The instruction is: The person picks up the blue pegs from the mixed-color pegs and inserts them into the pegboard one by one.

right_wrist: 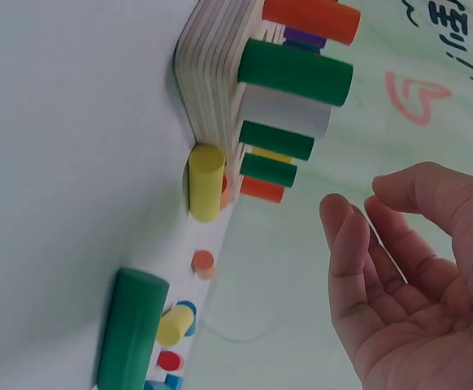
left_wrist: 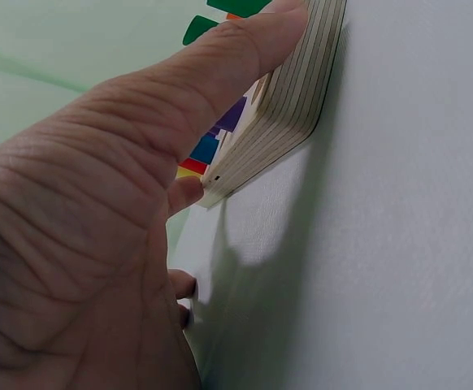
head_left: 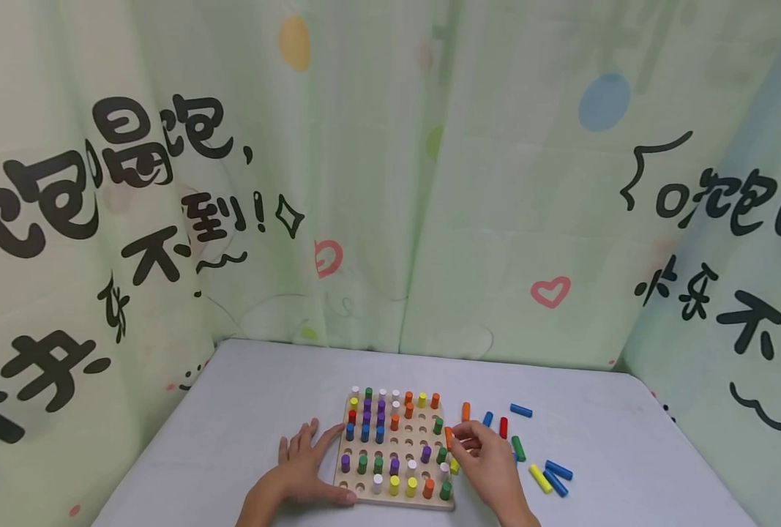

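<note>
A wooden peg board (head_left: 400, 502) with rows of holes lies on the table, many holes filled with coloured pegs. My left hand (head_left: 301, 468) rests at its left side, thumb along the front corner and forefinger at the left edge. In the left wrist view the thumb touches the layered board (left_wrist: 297, 93). Near the right edge, my right hand (head_left: 489, 461) is loosely bent. Its thumb and fingertips stand apart with nothing between them in the right wrist view. An orange peg (head_left: 449, 437) shows beside those fingertips. A yellow peg (right_wrist: 206, 183) lies against the board's side.
Loose pegs lie right of the board: an orange peg (head_left: 465, 411), a red peg (head_left: 503, 427), a green peg (head_left: 518, 448), a yellow peg (head_left: 540, 479) and several blue ones (head_left: 521, 410). A printed curtain (head_left: 482, 219) hangs behind the white table (head_left: 232, 410).
</note>
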Demonstrator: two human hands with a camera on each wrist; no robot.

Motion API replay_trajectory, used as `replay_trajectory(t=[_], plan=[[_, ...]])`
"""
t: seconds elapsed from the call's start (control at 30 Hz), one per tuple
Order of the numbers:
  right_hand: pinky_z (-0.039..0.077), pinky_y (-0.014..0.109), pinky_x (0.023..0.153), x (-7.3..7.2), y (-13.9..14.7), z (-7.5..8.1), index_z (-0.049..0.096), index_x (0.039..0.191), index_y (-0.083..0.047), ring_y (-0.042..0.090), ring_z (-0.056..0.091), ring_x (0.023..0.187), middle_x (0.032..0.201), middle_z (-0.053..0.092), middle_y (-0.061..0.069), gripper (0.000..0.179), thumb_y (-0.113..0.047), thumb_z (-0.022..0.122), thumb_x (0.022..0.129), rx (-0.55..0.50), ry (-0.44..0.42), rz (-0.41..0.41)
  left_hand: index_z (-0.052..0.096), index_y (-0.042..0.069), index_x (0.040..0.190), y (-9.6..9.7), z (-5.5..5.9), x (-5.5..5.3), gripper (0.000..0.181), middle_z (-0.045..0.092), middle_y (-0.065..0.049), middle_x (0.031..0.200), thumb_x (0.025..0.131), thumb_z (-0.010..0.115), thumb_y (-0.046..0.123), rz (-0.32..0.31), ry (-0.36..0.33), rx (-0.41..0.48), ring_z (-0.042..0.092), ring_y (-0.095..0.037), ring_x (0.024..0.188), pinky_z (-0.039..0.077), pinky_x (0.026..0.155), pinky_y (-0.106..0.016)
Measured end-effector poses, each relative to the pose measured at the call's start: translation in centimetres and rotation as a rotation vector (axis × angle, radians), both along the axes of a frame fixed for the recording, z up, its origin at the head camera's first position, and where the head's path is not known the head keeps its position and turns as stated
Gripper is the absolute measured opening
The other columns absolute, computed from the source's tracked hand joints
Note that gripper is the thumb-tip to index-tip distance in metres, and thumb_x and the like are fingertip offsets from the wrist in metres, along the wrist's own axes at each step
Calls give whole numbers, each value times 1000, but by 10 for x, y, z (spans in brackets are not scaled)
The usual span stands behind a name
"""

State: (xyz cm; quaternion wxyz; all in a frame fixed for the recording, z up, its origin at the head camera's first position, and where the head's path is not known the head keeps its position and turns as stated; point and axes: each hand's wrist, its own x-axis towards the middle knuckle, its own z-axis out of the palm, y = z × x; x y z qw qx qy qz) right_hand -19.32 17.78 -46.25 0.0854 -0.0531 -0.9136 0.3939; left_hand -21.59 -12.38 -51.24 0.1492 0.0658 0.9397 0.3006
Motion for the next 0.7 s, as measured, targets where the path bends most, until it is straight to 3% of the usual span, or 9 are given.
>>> replay_trajectory(t=[0.37,0.7], plan=[[61,42,84,2,19,-3,70,109,0,19,67,86,97,72,7,20,-8,76,92,46,-24,-67,39,21,156,2,0,-1,116,19,-29,164,62,90,67,-2,11,-12,14,-53,151,-1,119,-73],[61,41,81,3,39,-9,69,107,1,22,66,86,97,72,9,21,-10,78,90,58,-61,-106,39,22,156,0,-5,-3,117,20,-29,163,61,89,68,-4,20,-13,14,-53,150,0,118,-74]])
